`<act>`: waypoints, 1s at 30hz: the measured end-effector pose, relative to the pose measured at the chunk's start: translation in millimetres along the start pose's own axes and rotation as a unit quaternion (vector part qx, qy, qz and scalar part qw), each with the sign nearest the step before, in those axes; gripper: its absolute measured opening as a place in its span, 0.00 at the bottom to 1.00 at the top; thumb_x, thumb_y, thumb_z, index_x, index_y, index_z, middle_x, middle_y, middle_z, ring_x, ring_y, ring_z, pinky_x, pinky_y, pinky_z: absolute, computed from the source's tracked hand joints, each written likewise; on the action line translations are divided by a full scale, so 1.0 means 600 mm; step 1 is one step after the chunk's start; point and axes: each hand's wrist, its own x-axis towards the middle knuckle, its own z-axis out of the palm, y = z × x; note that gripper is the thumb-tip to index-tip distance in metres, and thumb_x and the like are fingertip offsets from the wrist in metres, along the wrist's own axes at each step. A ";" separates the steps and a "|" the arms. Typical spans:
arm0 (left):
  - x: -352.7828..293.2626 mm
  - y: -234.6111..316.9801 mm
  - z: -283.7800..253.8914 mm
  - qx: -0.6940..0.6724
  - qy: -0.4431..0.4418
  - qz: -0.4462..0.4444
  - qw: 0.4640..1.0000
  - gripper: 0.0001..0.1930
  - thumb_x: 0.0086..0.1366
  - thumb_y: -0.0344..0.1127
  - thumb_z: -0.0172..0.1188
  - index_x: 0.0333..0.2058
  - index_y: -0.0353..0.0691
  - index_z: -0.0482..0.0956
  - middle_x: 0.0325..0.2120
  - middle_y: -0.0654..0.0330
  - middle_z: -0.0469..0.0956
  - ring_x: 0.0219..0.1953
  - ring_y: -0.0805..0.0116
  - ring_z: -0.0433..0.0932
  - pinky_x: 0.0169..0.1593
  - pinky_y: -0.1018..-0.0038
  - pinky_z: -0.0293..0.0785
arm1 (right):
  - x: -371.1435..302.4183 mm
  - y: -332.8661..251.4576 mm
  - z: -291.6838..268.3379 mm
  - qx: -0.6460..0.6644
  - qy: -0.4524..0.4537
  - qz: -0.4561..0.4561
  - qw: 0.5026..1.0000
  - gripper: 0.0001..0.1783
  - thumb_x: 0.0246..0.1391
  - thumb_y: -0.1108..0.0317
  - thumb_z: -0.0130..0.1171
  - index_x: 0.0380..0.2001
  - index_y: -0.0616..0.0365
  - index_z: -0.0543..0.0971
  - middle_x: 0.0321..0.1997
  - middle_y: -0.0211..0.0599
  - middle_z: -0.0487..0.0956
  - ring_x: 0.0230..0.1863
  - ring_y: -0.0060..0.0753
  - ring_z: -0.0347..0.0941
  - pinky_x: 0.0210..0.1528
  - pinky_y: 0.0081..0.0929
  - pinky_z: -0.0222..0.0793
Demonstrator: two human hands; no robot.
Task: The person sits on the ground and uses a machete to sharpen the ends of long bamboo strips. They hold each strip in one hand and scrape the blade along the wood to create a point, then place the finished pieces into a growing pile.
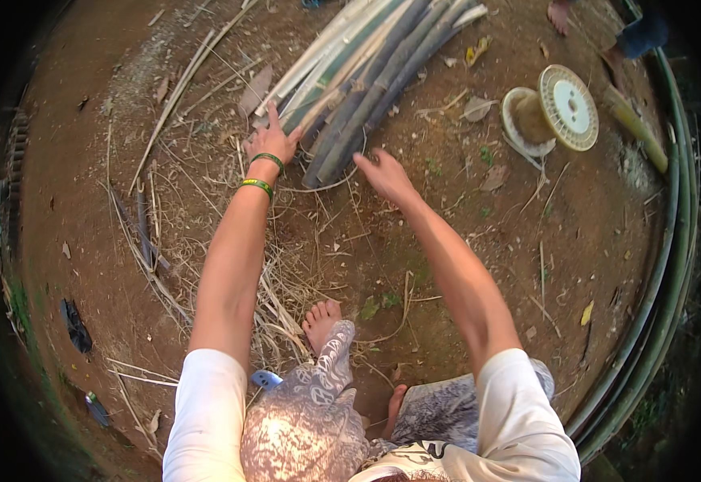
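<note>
A bundle of bamboo poles and split bamboo strips [373,76] lies on the ground ahead of me, some dark and rounded, others pale and flat. My left hand [274,143] rests at the left side of its near end, fingers spread, index stretched along the strips. A thin pale strand [318,189] curves round the near end on the ground and rises at the right side. Close by that strand is my right hand [386,174], thumb and fingers apart; whether the thumb tip touches the strand I cannot tell.
A white plastic spool [567,108] lies at the right, near another person's bare foot [559,16]. Long green bamboo poles [672,265] run along the right edge. Dry shavings [274,297] cover the dirt before my foot. A blue blade-like piece [266,379] lies beside my knee.
</note>
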 end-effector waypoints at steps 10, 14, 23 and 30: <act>-0.180 -0.238 0.018 -0.103 0.074 0.083 0.988 0.17 0.71 0.49 0.54 0.35 0.41 0.80 0.21 0.50 0.78 0.24 0.49 0.76 0.30 0.57 0.72 | -0.197 -0.003 0.178 0.090 0.022 -0.051 0.994 0.12 0.60 0.70 0.48 0.36 0.61 0.81 0.29 0.58 0.81 0.34 0.60 0.81 0.39 0.51 0.76; -0.235 -0.412 -0.026 0.108 -0.044 -0.239 0.964 0.19 0.67 0.43 0.60 0.53 0.40 0.76 0.31 0.50 0.79 0.40 0.49 0.81 0.45 0.55 0.77 | -0.312 0.030 0.179 -0.014 -0.310 -0.155 0.938 0.17 0.61 0.58 0.55 0.35 0.63 0.81 0.26 0.58 0.81 0.32 0.57 0.81 0.37 0.50 0.77; -0.004 -0.135 -0.104 -0.180 0.058 0.030 0.982 0.47 0.64 0.60 0.60 0.67 0.26 0.55 0.66 0.36 0.60 0.67 0.48 0.63 0.68 0.57 0.61 | -0.146 -0.006 0.009 -0.025 -0.024 -0.044 0.998 0.46 0.55 0.37 0.59 0.59 0.71 0.71 0.63 0.65 0.69 0.66 0.58 0.66 0.64 0.49 0.67; 0.267 0.048 -0.009 -0.184 -0.069 0.056 0.979 0.66 0.52 0.77 0.58 0.69 0.23 0.45 0.68 0.34 0.54 0.72 0.46 0.54 0.73 0.61 0.51 | 0.092 -0.034 0.013 0.232 0.150 -0.004 0.961 0.60 0.50 0.35 0.64 0.70 0.71 0.53 0.71 0.67 0.56 0.71 0.60 0.57 0.70 0.45 0.56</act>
